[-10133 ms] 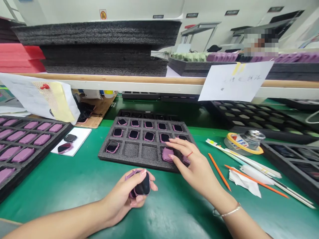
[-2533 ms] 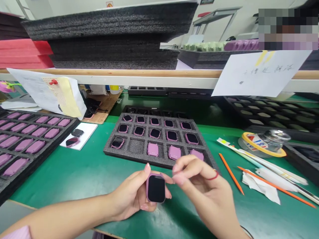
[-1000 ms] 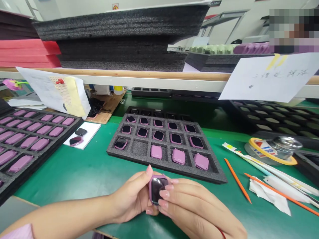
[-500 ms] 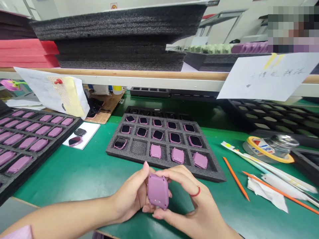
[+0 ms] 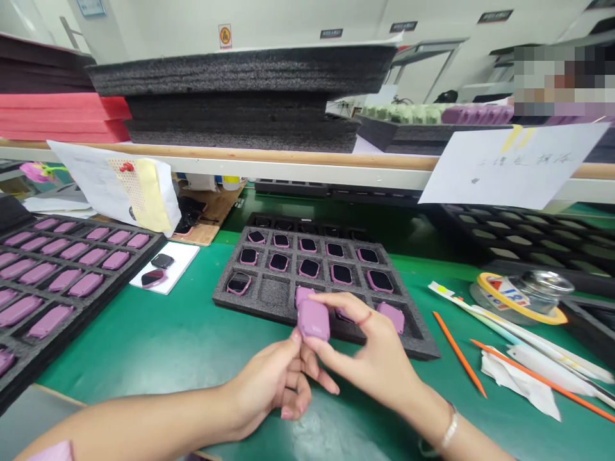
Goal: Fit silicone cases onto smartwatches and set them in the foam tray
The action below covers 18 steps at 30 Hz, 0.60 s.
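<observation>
The right hand (image 5: 379, 365) pinches a small purple plastic watch case (image 5: 313, 319) (back side up), with a dark grey foam tray (image 5: 269, 312) at its 12 o'clock. The left hand (image 5: 281, 384), at its 7 o'clock, is loosely curled and empty.

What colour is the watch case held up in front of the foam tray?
Pinkish purple watch case, pinched in the right hand; head view.

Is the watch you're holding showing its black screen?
No, the watch that the right hand pinches shows only its plain purple back.
</observation>
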Motion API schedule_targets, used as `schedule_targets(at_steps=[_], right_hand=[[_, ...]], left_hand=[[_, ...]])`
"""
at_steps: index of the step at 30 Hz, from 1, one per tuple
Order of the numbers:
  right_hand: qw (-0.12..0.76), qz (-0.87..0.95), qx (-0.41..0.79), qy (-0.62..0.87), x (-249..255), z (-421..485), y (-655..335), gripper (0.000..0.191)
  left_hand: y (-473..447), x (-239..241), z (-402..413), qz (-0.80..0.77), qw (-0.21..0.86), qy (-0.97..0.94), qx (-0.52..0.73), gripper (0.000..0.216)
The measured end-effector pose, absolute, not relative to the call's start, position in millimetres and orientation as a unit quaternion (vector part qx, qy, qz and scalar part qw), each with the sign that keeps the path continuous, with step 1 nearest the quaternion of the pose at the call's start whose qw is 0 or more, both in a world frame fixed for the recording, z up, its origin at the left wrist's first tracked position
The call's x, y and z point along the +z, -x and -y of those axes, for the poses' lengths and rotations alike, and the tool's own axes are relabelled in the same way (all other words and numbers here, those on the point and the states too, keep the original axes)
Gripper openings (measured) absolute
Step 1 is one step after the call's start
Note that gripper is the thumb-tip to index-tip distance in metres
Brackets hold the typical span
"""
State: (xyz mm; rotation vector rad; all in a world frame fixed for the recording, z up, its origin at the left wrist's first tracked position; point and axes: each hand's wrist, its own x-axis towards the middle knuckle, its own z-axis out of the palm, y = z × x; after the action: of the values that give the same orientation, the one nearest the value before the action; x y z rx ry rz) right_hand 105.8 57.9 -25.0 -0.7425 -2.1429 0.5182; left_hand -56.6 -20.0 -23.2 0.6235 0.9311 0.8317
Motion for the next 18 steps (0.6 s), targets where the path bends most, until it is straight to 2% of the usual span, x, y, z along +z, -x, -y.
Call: schedule_targets(at_steps=[5,9,11,13,16,18], right_hand=[[0.331,0.868,0.162,0.332,-39,-87,-66,0.039],[0.276,0.889,0.149,0.333,-42,-94,-51,0.041],[0.257,0.890,0.142,0.349,-36,-101,-57,0.041],[0.241,0.884,0.131,0.378,-28,-114,-66,0.034],[0.202,0.871,0.121,0.431,-19,-140,-76,0.021],[0.169,0.865,0.129,0.454,-16,-155,-76,0.017]], left_hand=[[55,-36,19,-0.457,0.740,-0.400,0.289,0.062],[61,-30,22,-0.474,0.673,-0.505,0.258,0.045],[75,-18,21,-0.500,0.575,-0.598,0.250,0.030],[95,-4,13,-0.527,0.427,-0.693,0.244,0.020],[130,7,-11,-0.604,0.185,-0.749,0.203,0.024],[151,5,-29,-0.631,0.129,-0.741,0.189,0.025]])
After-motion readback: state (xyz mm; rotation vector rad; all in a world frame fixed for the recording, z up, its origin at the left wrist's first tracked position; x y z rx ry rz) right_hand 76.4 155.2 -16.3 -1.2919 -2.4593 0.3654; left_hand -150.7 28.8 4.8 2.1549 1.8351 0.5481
